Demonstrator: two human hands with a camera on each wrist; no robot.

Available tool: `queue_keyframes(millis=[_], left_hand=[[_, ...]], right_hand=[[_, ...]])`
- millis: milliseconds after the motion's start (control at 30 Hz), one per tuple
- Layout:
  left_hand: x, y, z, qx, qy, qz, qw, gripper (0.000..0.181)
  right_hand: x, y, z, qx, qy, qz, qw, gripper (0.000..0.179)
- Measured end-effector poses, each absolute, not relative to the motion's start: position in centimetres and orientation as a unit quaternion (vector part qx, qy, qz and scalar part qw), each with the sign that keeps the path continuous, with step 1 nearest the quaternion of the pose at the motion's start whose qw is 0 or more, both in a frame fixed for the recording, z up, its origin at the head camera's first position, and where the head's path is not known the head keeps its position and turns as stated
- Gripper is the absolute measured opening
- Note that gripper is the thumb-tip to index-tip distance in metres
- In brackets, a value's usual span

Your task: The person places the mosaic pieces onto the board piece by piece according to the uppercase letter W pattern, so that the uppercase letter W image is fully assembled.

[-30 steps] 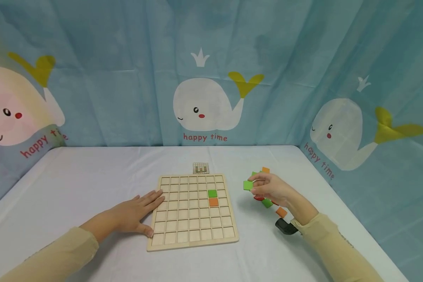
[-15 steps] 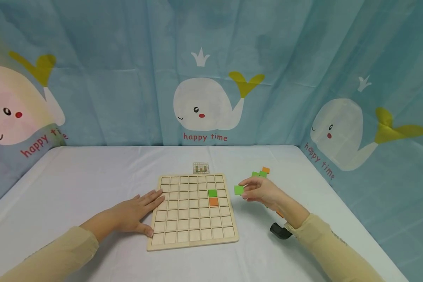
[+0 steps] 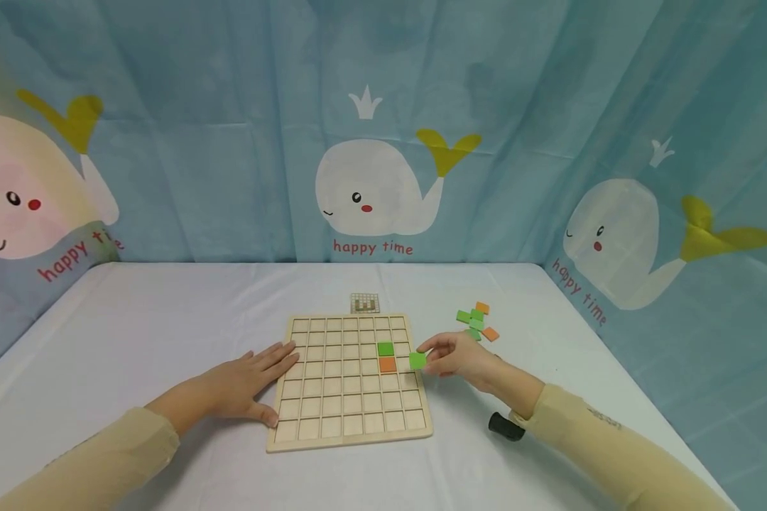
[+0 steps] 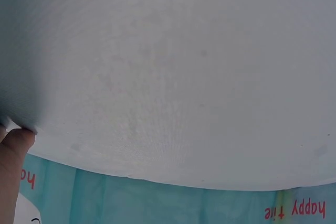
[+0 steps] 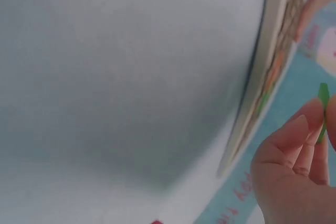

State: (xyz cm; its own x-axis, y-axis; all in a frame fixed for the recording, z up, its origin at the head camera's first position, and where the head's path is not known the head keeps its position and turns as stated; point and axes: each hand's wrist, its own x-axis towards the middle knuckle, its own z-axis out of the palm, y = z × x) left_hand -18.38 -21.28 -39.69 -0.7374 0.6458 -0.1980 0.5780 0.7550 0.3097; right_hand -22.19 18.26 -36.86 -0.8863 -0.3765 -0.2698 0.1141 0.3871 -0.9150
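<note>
A wooden grid board point(image 3: 351, 441) lies flat on the white table. One green tile point(image 3: 385, 349) and one orange tile point(image 3: 388, 365) sit in neighbouring cells on its right side. My left hand point(image 3: 243, 387) rests along the board's left edge with its fingers straight. Over the right rim, my right hand point(image 3: 463, 360) pinches a light green square tile point(image 3: 417, 361) between thumb and fingers. The right wrist view shows that pinched tile point(image 5: 323, 109) edge-on, raised above the board. In the left wrist view only part of the left hand point(image 4: 13, 156) shows.
Several loose green and orange tiles point(image 3: 476, 324) lie right of the board, partly behind the right hand. A small patterned card point(image 3: 364, 304) touches or nearly touches the board's far edge. A black object point(image 3: 506, 426) is by the right sleeve. A whale-print curtain point(image 3: 230, 177) stands behind.
My right hand has moved left and nearer with the green tile, from beside the loose pile to the board's right edge. The left hand stays in place.
</note>
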Motion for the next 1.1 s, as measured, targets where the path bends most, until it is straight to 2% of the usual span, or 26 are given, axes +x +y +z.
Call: queue_keyframes(millis=[567,1100], left_hand=[[-18.5,-21.5,-40.1,0.328,0.927,0.112,0.14,0.109],[-18.3,-21.3,-39.6,0.333,0.925,0.115,0.142,0.108]], right_hand=[[-21.7,15.4,-37.9,-0.064,0.823,-0.509,0.244,0.028],[-21.8,13.7,-38.2,-0.089,0.843,-0.471,0.244,0.024]])
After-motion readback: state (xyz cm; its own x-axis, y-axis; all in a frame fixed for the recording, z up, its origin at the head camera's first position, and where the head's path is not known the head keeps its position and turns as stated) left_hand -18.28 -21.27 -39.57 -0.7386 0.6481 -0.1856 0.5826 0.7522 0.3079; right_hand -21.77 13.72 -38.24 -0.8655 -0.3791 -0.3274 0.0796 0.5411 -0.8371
